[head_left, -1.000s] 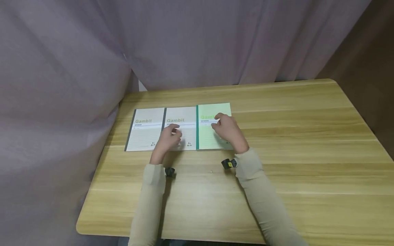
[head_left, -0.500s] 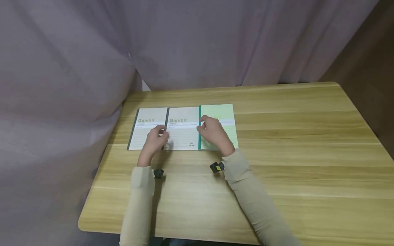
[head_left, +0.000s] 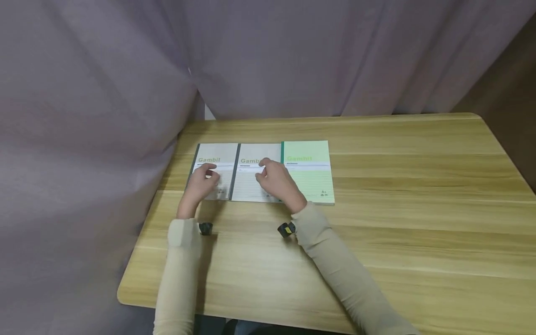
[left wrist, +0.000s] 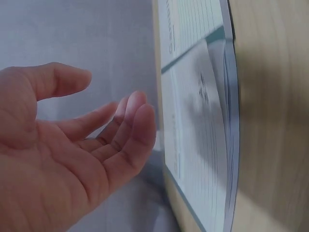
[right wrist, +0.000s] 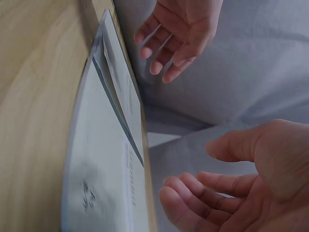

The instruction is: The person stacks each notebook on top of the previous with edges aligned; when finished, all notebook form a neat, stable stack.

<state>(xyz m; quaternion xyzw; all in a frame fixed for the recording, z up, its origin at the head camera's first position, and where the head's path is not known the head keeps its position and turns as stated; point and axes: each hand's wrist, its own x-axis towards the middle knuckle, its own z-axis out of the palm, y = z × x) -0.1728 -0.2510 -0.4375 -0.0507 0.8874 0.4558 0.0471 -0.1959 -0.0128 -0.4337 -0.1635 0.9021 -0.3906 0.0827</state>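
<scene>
Three "Gambit" notebooks lie side by side on the table in the head view. The left notebook [head_left: 222, 152] and the middle notebook [head_left: 247, 186] have pale covers and dark spines; the right notebook [head_left: 311, 179] is light green with a green spine. My left hand [head_left: 201, 184] hovers over the left notebook, fingers loosely bent and thumb apart, holding nothing. Over the middle notebook is my right hand [head_left: 278, 180], its fingers also relaxed. Both wrist views show a gap between fingers and covers. A pale cover [left wrist: 193, 121] lifts slightly at its lower edge in the left wrist view.
The wooden table [head_left: 398, 209] extends far to the right of the notebooks. A grey-purple curtain [head_left: 272, 60] hangs behind the table and along its left side. Small dark cameras [head_left: 286, 229] sit at both wrists.
Both hands have moved left across the row: the left hand from the middle notebook to the left one, the right hand from the green notebook to the middle one. The head view shifted slightly.
</scene>
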